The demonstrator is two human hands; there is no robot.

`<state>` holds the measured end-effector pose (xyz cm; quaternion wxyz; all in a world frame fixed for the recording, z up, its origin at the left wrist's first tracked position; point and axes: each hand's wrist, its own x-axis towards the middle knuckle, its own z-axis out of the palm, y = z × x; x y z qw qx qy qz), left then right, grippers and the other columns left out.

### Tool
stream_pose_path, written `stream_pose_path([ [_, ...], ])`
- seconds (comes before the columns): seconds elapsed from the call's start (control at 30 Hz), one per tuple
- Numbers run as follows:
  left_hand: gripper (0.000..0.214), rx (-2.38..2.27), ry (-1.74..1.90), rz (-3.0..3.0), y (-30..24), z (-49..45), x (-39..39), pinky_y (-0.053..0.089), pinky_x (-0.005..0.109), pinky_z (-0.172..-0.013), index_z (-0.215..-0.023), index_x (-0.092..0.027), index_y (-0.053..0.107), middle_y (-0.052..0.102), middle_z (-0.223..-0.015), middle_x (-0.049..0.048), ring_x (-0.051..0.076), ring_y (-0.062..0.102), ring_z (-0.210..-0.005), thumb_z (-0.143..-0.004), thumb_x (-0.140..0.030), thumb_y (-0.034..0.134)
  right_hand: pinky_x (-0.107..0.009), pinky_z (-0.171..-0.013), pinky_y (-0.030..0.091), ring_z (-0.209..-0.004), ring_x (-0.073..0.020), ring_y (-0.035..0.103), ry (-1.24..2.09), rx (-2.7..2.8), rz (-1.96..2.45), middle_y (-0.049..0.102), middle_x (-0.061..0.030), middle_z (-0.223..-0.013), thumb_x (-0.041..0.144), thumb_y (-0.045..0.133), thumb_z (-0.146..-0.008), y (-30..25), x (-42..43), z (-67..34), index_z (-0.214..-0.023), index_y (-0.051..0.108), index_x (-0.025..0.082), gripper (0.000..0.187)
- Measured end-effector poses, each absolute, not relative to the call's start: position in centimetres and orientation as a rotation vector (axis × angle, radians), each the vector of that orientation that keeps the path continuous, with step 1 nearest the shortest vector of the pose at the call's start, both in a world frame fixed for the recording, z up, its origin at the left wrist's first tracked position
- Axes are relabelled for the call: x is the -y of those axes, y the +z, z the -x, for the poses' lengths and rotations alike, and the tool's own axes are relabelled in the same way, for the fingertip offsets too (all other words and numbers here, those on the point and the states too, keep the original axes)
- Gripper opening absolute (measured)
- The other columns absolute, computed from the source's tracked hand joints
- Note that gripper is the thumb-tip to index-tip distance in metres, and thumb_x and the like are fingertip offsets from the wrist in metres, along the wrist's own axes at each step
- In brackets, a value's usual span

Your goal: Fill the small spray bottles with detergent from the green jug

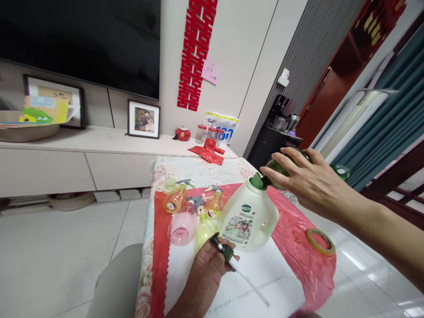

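Note:
My right hand (309, 179) grips a dark green bottle (281, 168), tipped so its neck meets a green funnel (256, 181) set in the mouth of a white jug (247, 218). The jug stands upright on the small table. My left hand (207, 271) sits at the near edge, fingers closed round a dark green pump head (225, 252) whose white dip tube (251, 285) points right across the white sheet. Just beyond that hand lie several small spray bottles: a pink one (182, 225), a yellow-green one (205, 229) and an orange one (174, 201).
A red plastic sheet (298, 247) covers the floral tablecloth (198, 170); a roll of tape (320, 241) lies on it at right. Behind stands a low white cabinet (99, 150) with framed photos, jars and a red teapot (183, 133). A television hangs above. White tiled floor lies left.

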<state>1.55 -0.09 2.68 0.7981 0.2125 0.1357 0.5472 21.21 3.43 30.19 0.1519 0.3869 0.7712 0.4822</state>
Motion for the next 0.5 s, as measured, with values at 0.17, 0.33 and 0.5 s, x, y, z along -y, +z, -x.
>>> stream_pose_path([
  [0.17, 0.035, -0.281, 1.175, -0.458, 2.19, -1.68, 0.12, 0.056, 0.031, -0.070, -0.095, -0.020, 0.073, 0.074, -0.098, 0.0074, 0.022, 0.072, -0.081, -0.070, -0.037, 0.090, -0.053, -0.090, 0.039, -0.130, -0.0386, 0.046, 1.374, -2.248, -1.096, 0.058, -0.0167, -0.137, 0.003, 0.046, -0.087, 30.38, -3.45, -20.93, -0.138, 0.051, 0.027, 0.056],
  [0.33, 0.034, -0.288, 1.178, -0.454, 2.28, -1.70, 0.04, 0.055, 0.029, -0.069, -0.095, -0.021, 0.073, 0.074, -0.098, 0.0068, 0.020, 0.071, -0.081, -0.070, -0.036, 0.090, -0.053, -0.091, 0.038, -0.130, -0.0391, 0.045, 1.366, -2.257, -1.073, 0.057, -0.0182, -0.138, 0.004, 0.044, -0.090, 30.56, -3.35, -20.71, -0.138, 0.051, 0.025, 0.052],
  [0.5, 0.036, -0.290, 1.177, -0.458, 2.23, -1.76, 0.06, 0.055, 0.029, -0.068, -0.094, -0.020, 0.072, 0.073, -0.097, 0.0068, 0.020, 0.071, -0.080, -0.069, -0.038, 0.090, -0.054, -0.094, 0.037, -0.130, -0.0381, 0.046, 1.327, -2.320, -1.114, 0.058, -0.0161, -0.136, 0.002, 0.049, -0.088, 30.62, -3.21, -20.42, -0.135, 0.054, 0.025, 0.052],
])
